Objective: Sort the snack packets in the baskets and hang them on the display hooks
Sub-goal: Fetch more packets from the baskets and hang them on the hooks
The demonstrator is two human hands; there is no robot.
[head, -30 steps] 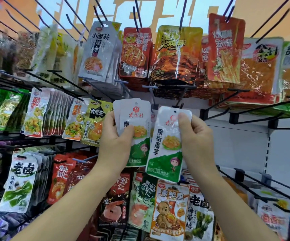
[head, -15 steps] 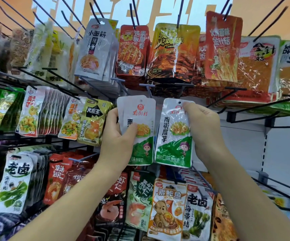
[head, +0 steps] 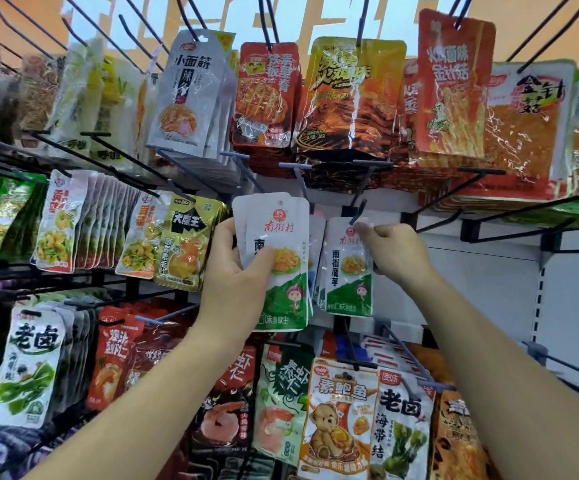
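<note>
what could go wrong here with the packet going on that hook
The right hand pinches just the top corner of the white-green packet at the hook tip. I can't tell if the hole is threaded, so releasing now might drop it. The left hand grips a fanned stack of packets one-handed, and a loose one could slide out.

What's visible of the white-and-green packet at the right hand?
The packet is a glossy, flat plastic pouch: white top with a red logo, black vertical characters, a yellow food picture, green bottom with a cartoon figure. It is held about upright. The right hand pinches its upper right edge, and its top meets the tip of a dark hook; whether it is threaded cannot be told.
</note>
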